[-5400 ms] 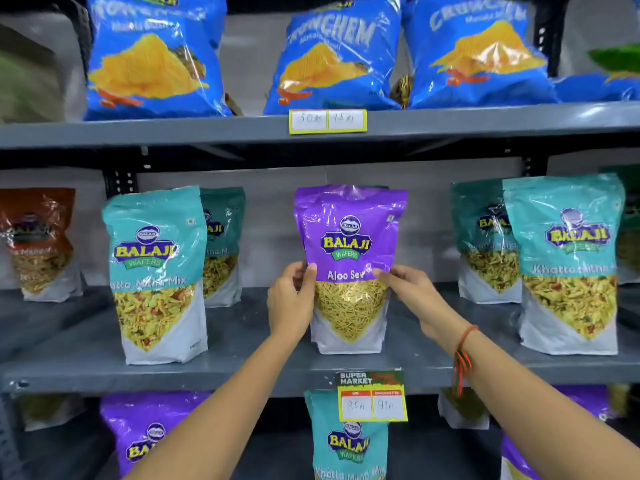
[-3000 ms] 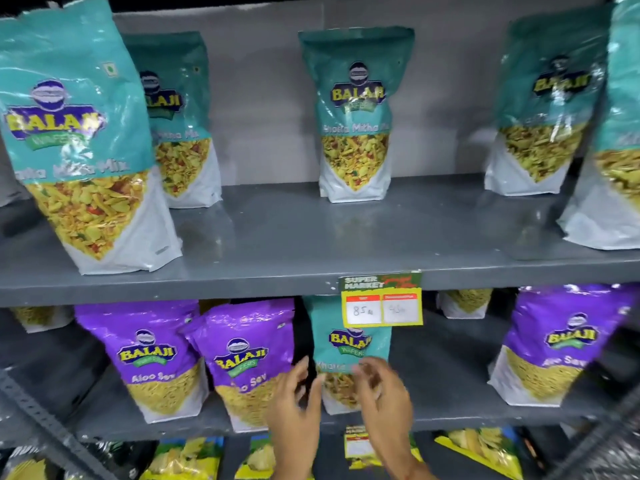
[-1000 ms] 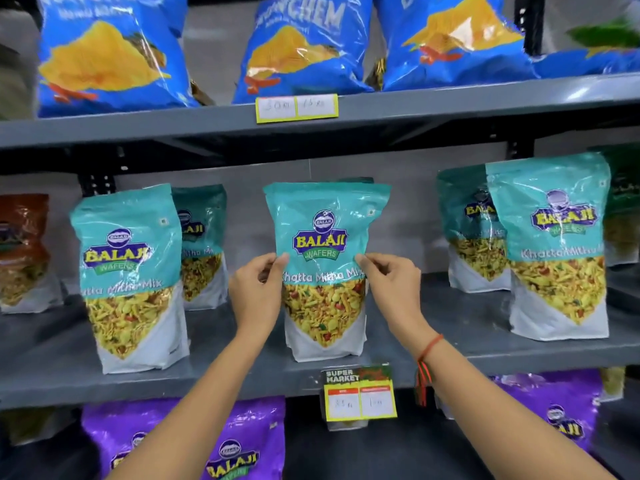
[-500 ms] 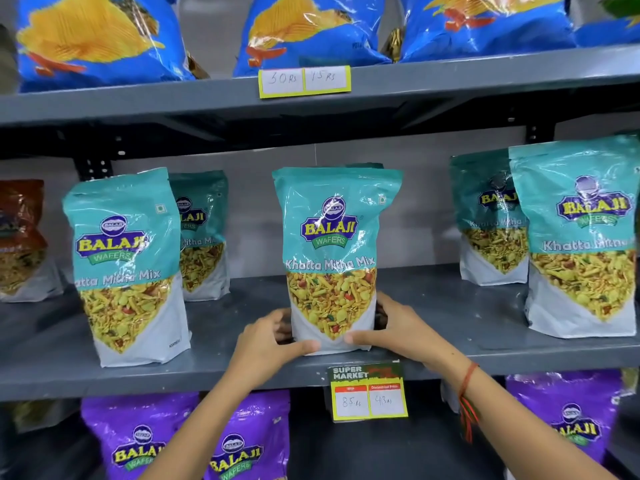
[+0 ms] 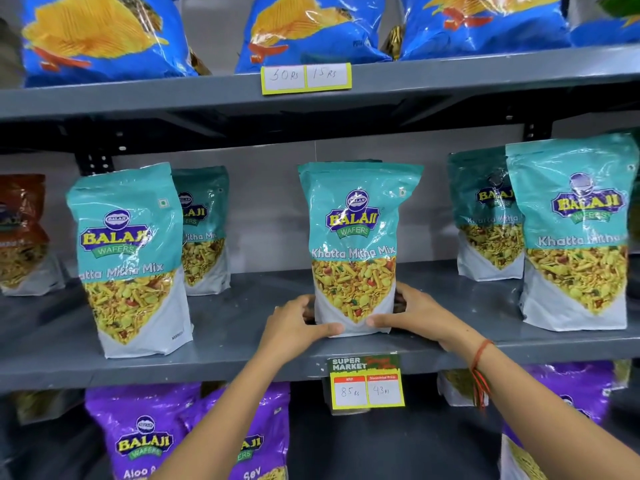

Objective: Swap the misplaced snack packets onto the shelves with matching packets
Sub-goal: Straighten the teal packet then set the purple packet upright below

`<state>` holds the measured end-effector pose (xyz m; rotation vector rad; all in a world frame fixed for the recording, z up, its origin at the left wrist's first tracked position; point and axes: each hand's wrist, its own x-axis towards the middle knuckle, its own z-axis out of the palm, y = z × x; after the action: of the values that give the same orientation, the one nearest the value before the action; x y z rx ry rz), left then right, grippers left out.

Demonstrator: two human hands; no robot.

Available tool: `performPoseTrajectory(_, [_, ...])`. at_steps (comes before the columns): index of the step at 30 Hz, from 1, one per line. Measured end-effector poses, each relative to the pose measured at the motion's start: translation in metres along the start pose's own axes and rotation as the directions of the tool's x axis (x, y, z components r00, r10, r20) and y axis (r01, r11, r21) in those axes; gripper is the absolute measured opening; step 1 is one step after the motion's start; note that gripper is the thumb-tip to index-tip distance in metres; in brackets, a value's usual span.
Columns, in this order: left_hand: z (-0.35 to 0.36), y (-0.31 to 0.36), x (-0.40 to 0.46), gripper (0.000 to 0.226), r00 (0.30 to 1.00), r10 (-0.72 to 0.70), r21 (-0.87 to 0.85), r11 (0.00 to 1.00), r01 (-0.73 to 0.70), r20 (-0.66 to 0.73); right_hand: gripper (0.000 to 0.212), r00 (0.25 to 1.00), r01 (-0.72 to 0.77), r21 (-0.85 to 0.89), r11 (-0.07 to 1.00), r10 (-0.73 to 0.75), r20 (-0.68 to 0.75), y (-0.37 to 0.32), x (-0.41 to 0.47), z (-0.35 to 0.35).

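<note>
A teal Khatta Mitha Mix packet (image 5: 356,237) stands upright in the middle of the grey middle shelf (image 5: 242,344). My left hand (image 5: 298,327) grips its lower left corner and my right hand (image 5: 412,315) its lower right corner, thumbs across the white base. More teal packets of the same kind stand on this shelf: one at the left front (image 5: 128,258), one behind it (image 5: 204,230), two at the right (image 5: 575,233). Purple Aloo Sev packets (image 5: 145,434) stand on the shelf below.
Blue chip bags (image 5: 100,32) fill the top shelf above a yellow price tag (image 5: 306,77). A red-brown packet (image 5: 20,233) stands at the far left of the middle shelf. A supermarket price label (image 5: 365,382) hangs under the held packet. Another purple packet (image 5: 568,400) is lower right.
The purple Aloo Sev packet left the middle shelf and a teal packet took its place. In the last second my hands slid from the teal packet's middle down to its base.
</note>
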<state>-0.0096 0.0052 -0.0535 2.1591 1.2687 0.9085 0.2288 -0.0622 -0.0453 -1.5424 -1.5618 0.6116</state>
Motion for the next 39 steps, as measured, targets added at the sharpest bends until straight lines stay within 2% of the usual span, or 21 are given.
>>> performPoseTrajectory(4, [0.001,-0.002,-0.006,0.078,1.000,0.011,-0.003,1.000,-0.011,-0.025,0.081,0.998,0.022,0.047,0.999,-0.019,-0.056,0.002,-0.008,0.007])
performPoseTrajectory(6, [0.001,0.000,-0.014,0.077,0.994,0.045,-0.021,0.999,-0.048,-0.097,0.084,0.976,0.086,0.084,0.993,-0.067,-0.206,0.000,-0.016,0.015])
performPoseTrajectory(8, [0.000,0.002,-0.027,0.078,0.974,0.060,-0.079,0.994,-0.079,-0.217,0.091,0.901,0.142,0.065,0.988,-0.101,-0.422,-0.007,-0.027,0.027])
performPoseTrajectory(10, [-0.002,0.001,-0.044,0.068,0.931,0.058,-0.193,0.972,-0.135,-0.361,0.087,0.796,0.230,0.041,0.972,-0.164,-0.583,-0.016,-0.044,0.042])
performPoseTrajectory(12, [-0.004,-0.006,-0.064,0.053,0.875,0.042,-0.285,0.937,-0.203,-0.483,0.071,0.692,0.354,0.001,0.935,-0.262,-0.673,-0.026,-0.066,0.062])
performPoseTrajectory(14, [-0.002,-0.023,-0.086,0.040,0.804,0.003,-0.311,0.921,-0.233,-0.595,0.054,0.628,0.449,-0.056,0.892,-0.360,-0.690,-0.031,-0.088,0.087])
performPoseTrajectory(17, [0.006,-0.073,-0.119,0.028,0.730,-0.106,-0.346,0.920,-0.186,-0.675,0.034,0.602,0.560,-0.143,0.816,-0.519,-0.606,-0.013,-0.114,0.136])
performPoseTrajectory(19, [0.014,-0.120,-0.143,0.020,0.729,-0.166,-0.335,0.938,-0.092,-0.664,0.024,0.645,0.598,-0.171,0.783,-0.597,-0.477,0.013,-0.123,0.169])
performPoseTrajectory(20, [0.018,-0.147,-0.156,0.018,0.739,-0.201,-0.313,0.950,-0.015,-0.644,0.020,0.700,0.583,-0.162,0.796,-0.593,-0.397,0.030,-0.124,0.184])
performPoseTrajectory(21, [0.023,-0.178,-0.168,0.019,0.752,-0.247,-0.283,0.955,0.083,-0.611,0.018,0.776,0.531,-0.131,0.837,-0.543,-0.321,0.049,-0.122,0.199])
performPoseTrajectory(23, [0.029,-0.236,-0.189,0.025,0.786,-0.385,-0.180,0.923,0.341,-0.484,0.020,0.932,0.317,-0.045,0.947,-0.320,-0.168,0.085,-0.111,0.224])
performPoseTrajectory(25, [0.032,-0.276,-0.202,0.019,0.801,-0.527,-0.082,0.846,0.527,-0.285,0.040,0.997,0.076,-0.047,0.996,-0.076,0.002,0.119,-0.095,0.248])
performPoseTrajectory(26, [0.035,-0.286,-0.204,0.022,0.808,-0.569,-0.081,0.822,0.564,-0.152,0.056,0.995,-0.014,-0.060,0.998,0.020,0.101,0.131,-0.088,0.260])
performPoseTrajectory(28, [0.042,-0.290,-0.199,0.044,0.826,-0.558,-0.104,0.819,0.564,0.083,0.083,0.946,-0.140,-0.045,0.989,0.147,0.290,0.149,-0.074,0.285])
performPoseTrajectory(30, [0.052,-0.286,-0.185,0.055,0.809,-0.552,-0.212,0.782,0.586,0.202,0.091,0.911,-0.191,-0.028,0.981,0.188,0.366,0.162,-0.064,0.307])
performPoseTrajectory(33, [0.067,-0.290,-0.170,0.063,0.825,-0.540,-0.318,0.762,0.563,0.167,0.088,0.898,-0.227,-0.003,0.974,0.210,0.388,0.194,-0.052,0.338])
performPoseTrajectory(35, [0.072,-0.297,-0.169,0.073,0.809,-0.572,-0.367,0.730,0.577,0.134,0.087,0.896,-0.219,0.034,0.975,0.187,0.403,0.211,-0.049,0.354])
performPoseTrajectory(38, [0.075,-0.305,-0.170,0.101,0.794,-0.600,-0.397,0.708,0.584,0.098,0.086,0.907,-0.232,0.060,0.971,0.193,0.375,0.205,-0.053,0.353])
performPoseTrajectory(39, [0.076,-0.307,-0.168,0.102,0.802,-0.588,-0.381,0.722,0.577,0.099,0.085,0.910,-0.239,0.071,0.968,0.198,0.364,0.197,-0.056,0.347])
